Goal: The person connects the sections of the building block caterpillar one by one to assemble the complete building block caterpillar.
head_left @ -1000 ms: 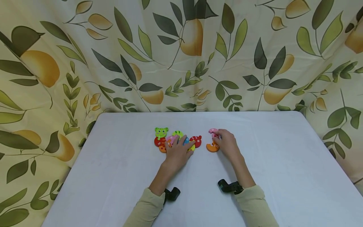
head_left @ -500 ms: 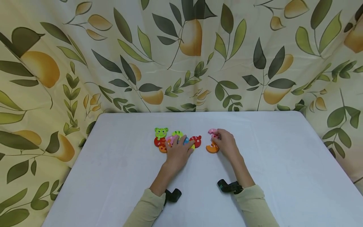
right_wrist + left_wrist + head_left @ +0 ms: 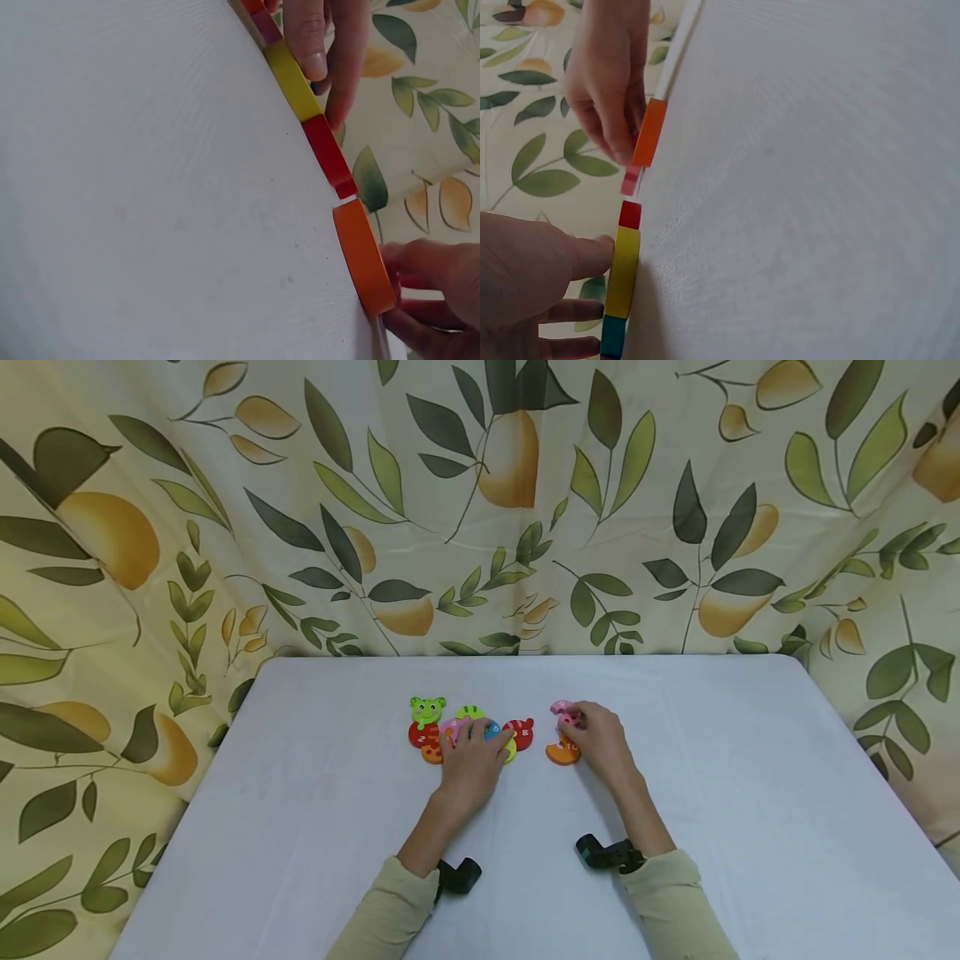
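Note:
A flat row of colourful puzzle pieces lies on the white table, led by a green animal-face piece (image 3: 427,710). Beside the face come a red piece (image 3: 420,737) and an orange one. My left hand (image 3: 471,768) rests its spread fingers on the middle of the row, hiding part of it. Past those fingers show a yellow piece (image 3: 622,274) and a red end piece (image 3: 521,733). To the right, apart from the row, my right hand (image 3: 602,743) pinches a pink piece (image 3: 560,706). An orange piece (image 3: 364,259) lies against the pink one, nearer me.
The white tabletop (image 3: 300,827) stretches around the pieces on all sides. Behind it hangs a leaf-and-fruit patterned curtain (image 3: 480,568). Each wrist carries a black camera, one of them (image 3: 600,852) by the right sleeve.
My left hand's fingers have drawn slightly closer together over the row. My right hand stays at the pink piece, with hardly any shift.

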`<state>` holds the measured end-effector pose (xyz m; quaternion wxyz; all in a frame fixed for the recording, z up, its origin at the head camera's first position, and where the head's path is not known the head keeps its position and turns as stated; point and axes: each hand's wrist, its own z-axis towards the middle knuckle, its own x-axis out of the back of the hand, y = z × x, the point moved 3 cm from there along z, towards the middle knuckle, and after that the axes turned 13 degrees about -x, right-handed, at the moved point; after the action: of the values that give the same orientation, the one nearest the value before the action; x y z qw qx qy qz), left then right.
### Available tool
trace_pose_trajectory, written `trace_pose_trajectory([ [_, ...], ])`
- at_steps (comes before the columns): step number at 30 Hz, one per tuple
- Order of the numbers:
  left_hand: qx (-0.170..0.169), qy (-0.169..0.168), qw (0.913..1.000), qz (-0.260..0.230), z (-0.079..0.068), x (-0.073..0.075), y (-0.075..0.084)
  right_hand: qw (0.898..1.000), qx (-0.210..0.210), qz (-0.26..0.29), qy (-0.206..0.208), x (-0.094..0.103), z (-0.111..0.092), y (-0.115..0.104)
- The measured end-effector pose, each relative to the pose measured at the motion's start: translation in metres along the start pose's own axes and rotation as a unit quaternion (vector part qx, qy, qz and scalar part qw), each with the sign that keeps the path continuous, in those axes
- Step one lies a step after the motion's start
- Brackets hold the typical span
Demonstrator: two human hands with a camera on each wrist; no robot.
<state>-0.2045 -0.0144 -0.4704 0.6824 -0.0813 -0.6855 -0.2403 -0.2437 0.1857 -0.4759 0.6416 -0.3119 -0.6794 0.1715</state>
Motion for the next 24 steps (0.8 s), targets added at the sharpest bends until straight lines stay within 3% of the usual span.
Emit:
trace_pose_trajectory([
  [6,0.001,0.002,1.0000,-0.004,0.000,-0.001,0.000,0.996,0.067,0.051,-0.026,-0.006,-0.008,-0.018],
  [10,0.003,0.003,0.9999,-0.012,0.001,-0.001,0.000,0.992,0.112,0.044,-0.038,-0.014,-0.014,-0.030],
  [16,-0.002,0.000,0.9999,-0.012,0.002,-0.001,-0.001,0.993,0.117,0.013,-0.021,-0.022,-0.015,-0.032],
  [24,-0.011,0.001,0.9999,0.001,0.001,-0.001,-0.002,0.993,0.111,0.003,-0.039,-0.019,-0.015,-0.033],
])
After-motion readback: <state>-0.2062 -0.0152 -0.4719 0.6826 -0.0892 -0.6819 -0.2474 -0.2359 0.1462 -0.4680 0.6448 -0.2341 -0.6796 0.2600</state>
